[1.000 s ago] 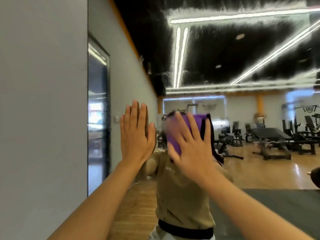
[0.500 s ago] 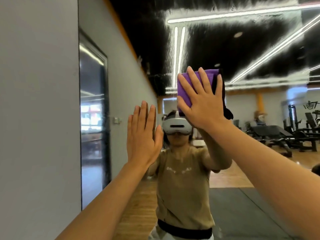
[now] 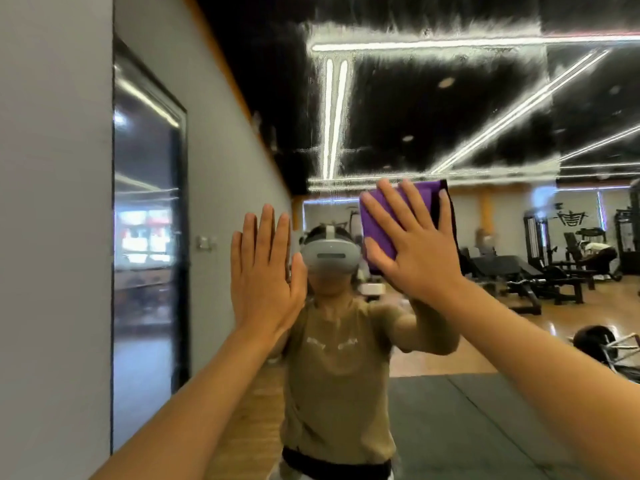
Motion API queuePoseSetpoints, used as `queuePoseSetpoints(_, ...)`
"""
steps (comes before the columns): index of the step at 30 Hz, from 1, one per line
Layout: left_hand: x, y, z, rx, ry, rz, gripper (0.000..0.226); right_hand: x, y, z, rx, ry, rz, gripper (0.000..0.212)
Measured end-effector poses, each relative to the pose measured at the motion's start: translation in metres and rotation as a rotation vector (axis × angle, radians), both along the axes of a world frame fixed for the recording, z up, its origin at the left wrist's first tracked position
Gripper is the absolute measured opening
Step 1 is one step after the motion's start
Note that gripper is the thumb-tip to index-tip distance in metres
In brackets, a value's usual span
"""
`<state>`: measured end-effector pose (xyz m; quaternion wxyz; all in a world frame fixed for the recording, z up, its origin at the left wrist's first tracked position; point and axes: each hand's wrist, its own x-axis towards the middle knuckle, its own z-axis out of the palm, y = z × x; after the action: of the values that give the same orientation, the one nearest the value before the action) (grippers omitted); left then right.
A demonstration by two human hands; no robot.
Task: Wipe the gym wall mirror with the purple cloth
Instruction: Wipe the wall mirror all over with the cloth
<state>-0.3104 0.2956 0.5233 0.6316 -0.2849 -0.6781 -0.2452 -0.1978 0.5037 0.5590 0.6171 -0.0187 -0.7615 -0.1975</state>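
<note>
Cloth (image 3: 381, 223) sits flat under your right hand (image 3: 412, 244), fingers (image 3: 379, 213) spread, pressing it on the mirror (image 3: 450, 98); left hand (image 3: 265, 285) rests flat beside it.

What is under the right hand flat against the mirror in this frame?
Under the right hand lies the folded purple cloth, pressed flat to the gym wall mirror. Its top and left edges show past the fingers; the part under the palm is covered.
</note>
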Motion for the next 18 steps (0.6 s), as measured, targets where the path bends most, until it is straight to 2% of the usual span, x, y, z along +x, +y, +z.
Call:
queuePoseSetpoints(2,0.001,0.001,0.001,0.000,-0.010,-0.010,0.065,0.004,0.007,0.048,-0.089,0.021,-0.010,0.067)
queuePoseSetpoints(4,0.002,0.002,0.000,0.013,-0.017,-0.017,0.064,0.004,0.008,0.064,-0.126,0.028,-0.020,0.068)
queuePoseSetpoints(7,0.008,0.008,0.001,0.054,-0.050,-0.030,0.066,0.003,0.008,0.028,-0.136,0.062,-0.003,0.067)
queuePoseSetpoints(13,0.029,0.039,0.008,-0.023,-0.022,-0.090,0.069,0.014,0.023,-0.110,-0.061,0.024,-0.028,0.065)
queuePoseSetpoints(15,0.036,0.051,0.011,-0.040,-0.036,-0.087,0.068,0.018,0.027,-0.114,-0.026,-0.016,-0.022,0.065)
queuePoseSetpoints(18,0.039,0.060,0.013,-0.042,-0.051,-0.041,0.069,0.020,0.035,-0.067,-0.014,-0.042,-0.019,0.065)
